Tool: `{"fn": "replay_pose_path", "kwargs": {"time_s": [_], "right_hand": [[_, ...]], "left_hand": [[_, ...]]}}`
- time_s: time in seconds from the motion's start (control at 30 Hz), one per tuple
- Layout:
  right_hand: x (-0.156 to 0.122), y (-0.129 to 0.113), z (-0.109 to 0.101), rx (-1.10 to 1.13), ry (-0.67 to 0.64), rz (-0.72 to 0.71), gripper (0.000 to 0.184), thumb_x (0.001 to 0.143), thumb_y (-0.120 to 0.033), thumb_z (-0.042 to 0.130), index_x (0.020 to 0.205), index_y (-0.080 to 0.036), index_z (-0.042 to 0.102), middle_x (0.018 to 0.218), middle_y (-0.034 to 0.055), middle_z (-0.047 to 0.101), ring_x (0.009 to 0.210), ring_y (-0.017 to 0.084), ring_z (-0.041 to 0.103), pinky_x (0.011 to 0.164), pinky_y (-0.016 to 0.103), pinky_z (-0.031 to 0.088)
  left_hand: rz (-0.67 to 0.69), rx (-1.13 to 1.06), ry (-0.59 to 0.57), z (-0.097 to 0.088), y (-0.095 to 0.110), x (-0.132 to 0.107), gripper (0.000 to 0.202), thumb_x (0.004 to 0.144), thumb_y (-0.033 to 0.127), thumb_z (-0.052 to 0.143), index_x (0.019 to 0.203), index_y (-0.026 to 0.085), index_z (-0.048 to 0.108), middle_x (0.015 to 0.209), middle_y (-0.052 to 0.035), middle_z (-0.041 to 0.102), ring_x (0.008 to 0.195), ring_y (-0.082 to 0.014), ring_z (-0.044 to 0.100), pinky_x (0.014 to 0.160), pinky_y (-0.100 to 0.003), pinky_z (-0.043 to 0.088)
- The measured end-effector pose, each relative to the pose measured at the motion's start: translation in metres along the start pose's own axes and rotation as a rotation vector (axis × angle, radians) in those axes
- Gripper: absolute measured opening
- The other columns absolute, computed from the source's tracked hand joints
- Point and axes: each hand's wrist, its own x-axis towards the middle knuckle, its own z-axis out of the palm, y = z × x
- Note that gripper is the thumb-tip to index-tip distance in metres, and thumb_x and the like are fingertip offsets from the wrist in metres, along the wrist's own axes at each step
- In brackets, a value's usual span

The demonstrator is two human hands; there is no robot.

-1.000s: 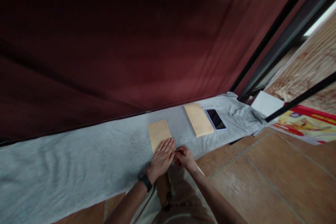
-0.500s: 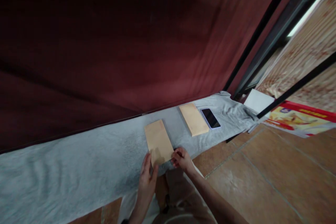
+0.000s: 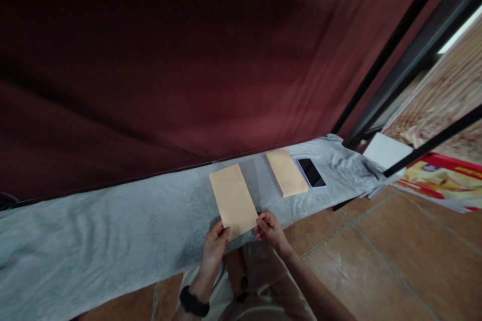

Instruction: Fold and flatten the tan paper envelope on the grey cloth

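Note:
A tan paper envelope [image 3: 234, 200] with small reddish print near its far right corner is held up just over the grey cloth. My left hand [image 3: 216, 243] pinches its near left corner, thumb on top. At the near right corner, my right hand [image 3: 269, 228] grips the edge between thumb and curled fingers. To the right lies a stack of similar tan envelopes [image 3: 286, 173], apart from both hands. Beside that stack rests a dark-screened phone [image 3: 312, 172] with a pale purple rim.
Grey fleecy cloth [image 3: 94, 241] covers a long narrow bench. Dark red fabric [image 3: 181, 85] hangs behind it. Black metal bars [image 3: 380, 62], a white board [image 3: 386, 150] and a red and yellow printed box [image 3: 444, 180] stand at the right. Brown floor tiles [image 3: 376, 261] lie below.
My left hand has closed from a flatter pose into a pinch on the envelope's corner. The envelope appears lifted slightly. The whole view has shifted, so things sit further right.

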Motion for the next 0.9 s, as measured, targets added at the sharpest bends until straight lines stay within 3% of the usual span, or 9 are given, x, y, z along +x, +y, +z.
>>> {"fn": "replay_pose_path", "kwargs": {"time_s": [0.13,0.23,0.3,0.4,0.47,0.57,0.7,0.9], "right_hand": [[0.0,-0.001,0.002,-0.023,0.033,0.013,0.061,0.06,-0.078,0.067,0.081,-0.024,0.046,0.063,-0.0026,0.063,0.043,0.012,0.055,0.04,0.023,0.044],[0.002,-0.001,0.004,-0.018,0.061,0.017,0.061,0.06,-0.076,0.068,0.081,-0.023,0.047,0.062,-0.0028,0.063,0.041,0.012,0.054,0.038,0.022,0.043],[0.004,-0.002,0.003,-0.017,0.081,0.011,0.06,0.06,-0.074,0.069,0.081,-0.022,0.048,0.063,-0.0024,0.064,0.04,0.012,0.054,0.037,0.022,0.043],[0.005,-0.003,0.0,-0.048,0.11,-0.004,0.058,0.06,-0.071,0.072,0.081,-0.021,0.051,0.064,-0.0011,0.066,0.039,0.011,0.054,0.036,0.022,0.044],[0.006,-0.004,-0.003,-0.094,0.122,-0.006,0.056,0.061,-0.068,0.073,0.082,-0.02,0.054,0.065,0.0,0.067,0.039,0.012,0.055,0.036,0.022,0.045],[0.006,-0.006,-0.008,-0.14,0.134,0.005,0.055,0.062,-0.065,0.075,0.086,-0.02,0.056,0.066,0.0018,0.07,0.04,0.014,0.058,0.037,0.024,0.048],[0.008,-0.009,-0.01,-0.148,0.148,0.022,0.053,0.061,-0.061,0.076,0.088,-0.02,0.057,0.066,0.0019,0.071,0.041,0.015,0.059,0.038,0.024,0.048],[0.013,-0.016,-0.009,-0.198,0.166,0.066,0.055,0.057,-0.062,0.075,0.087,-0.02,0.056,0.066,0.0024,0.07,0.042,0.016,0.059,0.039,0.026,0.049]], "left_hand": [[-0.029,0.03,0.024,-0.001,-0.008,0.005,0.053,0.068,0.055,0.068,0.102,0.015,0.072,0.082,-0.0057,0.074,0.063,-0.0185,0.064,0.053,-0.027,0.046],[0.04,0.185,0.07,0.0,-0.013,0.008,0.052,0.079,0.05,0.061,0.117,0.014,0.067,0.075,-0.0039,0.071,0.061,-0.0192,0.065,0.055,-0.029,0.05],[0.181,0.39,0.14,0.003,-0.014,0.007,0.05,0.089,0.042,0.052,0.131,0.014,0.059,0.083,-0.0062,0.072,0.071,-0.0216,0.068,0.065,-0.033,0.054],[0.492,0.766,0.231,0.007,-0.013,-0.003,0.05,0.098,0.031,0.042,0.146,0.017,0.045,0.122,-0.0143,0.068,0.109,-0.0254,0.066,0.09,-0.039,0.054],[0.69,1.026,0.142,0.01,-0.014,-0.01,0.048,0.098,0.023,0.041,0.146,0.02,0.045,0.142,-0.0139,0.057,0.128,-0.0267,0.055,0.103,-0.043,0.048],[0.835,1.317,-0.116,0.012,-0.016,-0.016,0.049,0.095,0.011,0.04,0.142,0.02,0.049,0.149,-0.0114,0.052,0.136,-0.0248,0.048,0.112,-0.044,0.04],[0.855,1.425,-0.234,0.015,-0.015,-0.015,0.051,0.094,0.008,0.038,0.144,0.013,0.047,0.148,-0.0152,0.053,0.139,-0.0251,0.046,0.114,-0.044,0.037],[0.816,1.412,-0.275,0.021,-0.01,-0.01,0.061,0.092,0.006,0.036,0.151,0.018,0.04,0.15,-0.0145,0.051,0.14,-0.0276,0.044,0.112,-0.05,0.039]]}}
